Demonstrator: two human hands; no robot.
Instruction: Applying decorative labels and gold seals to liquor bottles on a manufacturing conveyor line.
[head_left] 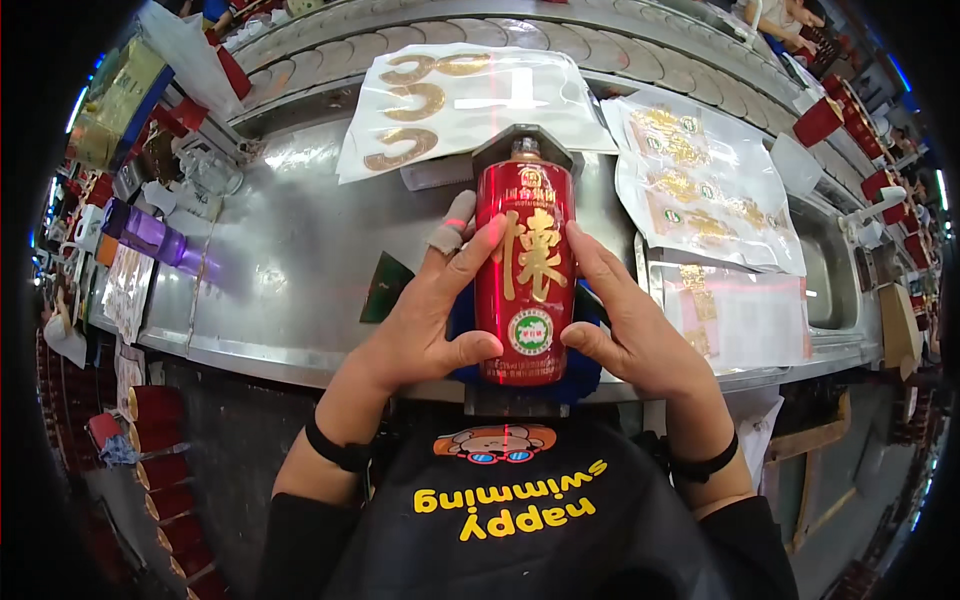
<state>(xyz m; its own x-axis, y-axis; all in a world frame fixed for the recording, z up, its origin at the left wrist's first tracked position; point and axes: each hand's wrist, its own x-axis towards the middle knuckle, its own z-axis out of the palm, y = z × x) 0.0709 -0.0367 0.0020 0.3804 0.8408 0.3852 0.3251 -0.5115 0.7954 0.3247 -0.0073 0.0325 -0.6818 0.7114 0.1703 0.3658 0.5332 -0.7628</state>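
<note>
A red bottle with gold lettering and a round green-and-white sticker lies before me, its neck pointing away. My left hand presses against its left side, the thumb near the sticker and the fingers higher up. Pale finger covers wrap two of the left fingertips. From the other side my right hand holds the bottle, thumb low and fingers along the edge. Behind the bottle's neck is a dark angular holder. Blue cloth shows under the bottle's lower end.
Sticker sheets with gold curved pieces lie beyond the bottle. More gold sticker sheets lie at right, beside a metal sink. A purple bottle and a glass jug stand at left. A slatted conveyor runs along the back.
</note>
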